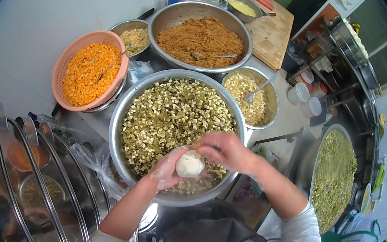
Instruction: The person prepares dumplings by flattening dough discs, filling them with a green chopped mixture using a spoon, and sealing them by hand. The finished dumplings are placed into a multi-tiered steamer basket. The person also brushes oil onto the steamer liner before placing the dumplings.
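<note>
A round, pleated dough bun [190,164] rests in my left hand [170,168], whose palm and thumb are dusted with flour. My right hand [221,150] is at the bun's right upper edge, its fingers bent together and slightly blurred; whether they pinch the dough there is hard to see. Both hands are over the near part of a large metal bowl [168,73]. Inside it lies a filling of pale diced cubes and chopped dark greens [174,116]. The bun's underside is hidden by my left fingers.
Behind stand a pink plastic colander [57,78] of orange filling, a large metal bowl [247,41] of brown shredded filling, and a smaller metal bowl [274,109] with a spoon. Metal rack bars [45,186] rise at left. A wide pan of green filling [334,175] is at right.
</note>
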The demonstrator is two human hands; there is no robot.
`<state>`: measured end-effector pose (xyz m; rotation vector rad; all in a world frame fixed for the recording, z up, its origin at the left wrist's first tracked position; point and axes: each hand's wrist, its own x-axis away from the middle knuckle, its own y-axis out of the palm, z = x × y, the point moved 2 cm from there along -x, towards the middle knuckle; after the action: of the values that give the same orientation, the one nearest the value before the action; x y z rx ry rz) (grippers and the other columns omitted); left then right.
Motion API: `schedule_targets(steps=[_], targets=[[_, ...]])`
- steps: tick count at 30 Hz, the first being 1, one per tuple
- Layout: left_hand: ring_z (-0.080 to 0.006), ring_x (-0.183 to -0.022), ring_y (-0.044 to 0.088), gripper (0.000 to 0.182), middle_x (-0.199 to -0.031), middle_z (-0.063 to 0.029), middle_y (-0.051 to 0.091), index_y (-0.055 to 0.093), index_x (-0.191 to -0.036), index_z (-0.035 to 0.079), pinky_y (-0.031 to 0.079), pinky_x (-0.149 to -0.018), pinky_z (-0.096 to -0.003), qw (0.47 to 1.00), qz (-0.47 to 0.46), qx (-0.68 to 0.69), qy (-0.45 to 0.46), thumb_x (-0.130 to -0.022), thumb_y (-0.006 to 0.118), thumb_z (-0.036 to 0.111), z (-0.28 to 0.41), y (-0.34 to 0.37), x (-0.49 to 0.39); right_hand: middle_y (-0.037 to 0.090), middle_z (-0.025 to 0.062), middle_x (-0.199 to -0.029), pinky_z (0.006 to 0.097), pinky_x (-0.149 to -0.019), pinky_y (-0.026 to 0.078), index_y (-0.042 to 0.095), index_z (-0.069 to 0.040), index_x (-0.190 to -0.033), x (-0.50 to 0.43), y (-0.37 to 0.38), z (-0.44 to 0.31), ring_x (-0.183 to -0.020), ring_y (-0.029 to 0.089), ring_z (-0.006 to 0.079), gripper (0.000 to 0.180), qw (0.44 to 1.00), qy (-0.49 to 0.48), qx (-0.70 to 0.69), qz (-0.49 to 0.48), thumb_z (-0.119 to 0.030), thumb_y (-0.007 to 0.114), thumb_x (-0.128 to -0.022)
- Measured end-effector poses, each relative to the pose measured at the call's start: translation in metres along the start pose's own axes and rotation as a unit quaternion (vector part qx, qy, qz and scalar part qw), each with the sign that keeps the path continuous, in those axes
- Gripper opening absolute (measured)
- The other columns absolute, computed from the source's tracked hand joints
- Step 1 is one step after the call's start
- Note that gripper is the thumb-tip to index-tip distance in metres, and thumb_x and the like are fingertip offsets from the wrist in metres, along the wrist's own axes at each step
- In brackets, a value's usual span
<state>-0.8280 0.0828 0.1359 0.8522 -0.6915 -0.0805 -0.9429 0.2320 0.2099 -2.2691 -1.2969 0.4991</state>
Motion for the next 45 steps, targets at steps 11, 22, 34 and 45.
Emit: schedule_targets(steps=[11, 22, 34, 45], targets=[[-0.0309, -0.098, 0.068, 0.042, -0.109, -0.0166, 0.067, 0.058, -0.119, 0.009, 0.057, -0.074, -0.0404, 0.979, 0.117, 0.124, 0.116, -0.103, 0.036, 0.041, 0.003, -0.022, 0.024, 0.063, 0.0174, -0.087, 0.0480, -0.065, 0.050, 0.062, -0.003, -0.080, -0.086, 0.011, 0.081, -0.076, 0.062, 0.0388, 0.009, 0.950, 0.052, 0.291, 0.095, -0.009, 0.068, -0.081], [-0.0266, -0.095, 0.067, 0.039, -0.107, -0.0126, 0.067, 0.059, -0.116, 0.009, 0.057, -0.077, -0.0437, 0.982, 0.091, 0.115, 0.121, -0.103, 0.038, 0.038, 0.010, -0.010, 0.010, 0.064, -0.0011, -0.080, 0.0226, -0.065, 0.050, 0.067, 0.000, -0.091, -0.028, 0.003, 0.008, -0.072, 0.060, 0.0074, 0.005, 0.935, 0.221, -0.260, 0.095, -0.005, 0.067, -0.090], [-0.0188, -0.094, 0.066, 0.036, -0.106, -0.0073, 0.064, 0.059, -0.115, 0.009, 0.058, -0.077, -0.0405, 0.996, -0.001, -0.003, 0.084, -0.105, 0.037, 0.036, -0.023, 0.048, -0.002, 0.058, 0.0089, -0.081, 0.0343, -0.056, 0.048, 0.062, -0.004, -0.087, 0.066, 0.017, -0.055, -0.064, 0.058, 0.0239, 0.015, 0.951, -0.016, 0.222, 0.214, 0.001, 0.071, -0.076], [-0.0280, -0.107, 0.064, 0.038, -0.119, -0.0163, 0.062, 0.051, -0.129, 0.003, 0.053, -0.097, -0.0434, 0.990, -0.137, -0.002, 0.021, -0.106, 0.034, 0.028, -0.096, 0.162, -0.023, 0.059, 0.0185, -0.117, 0.0457, -0.089, 0.050, 0.056, -0.007, -0.128, 0.227, -0.042, -0.114, -0.106, 0.058, 0.0391, 0.056, 0.901, 0.214, 0.297, 0.234, -0.017, 0.078, -0.078]])
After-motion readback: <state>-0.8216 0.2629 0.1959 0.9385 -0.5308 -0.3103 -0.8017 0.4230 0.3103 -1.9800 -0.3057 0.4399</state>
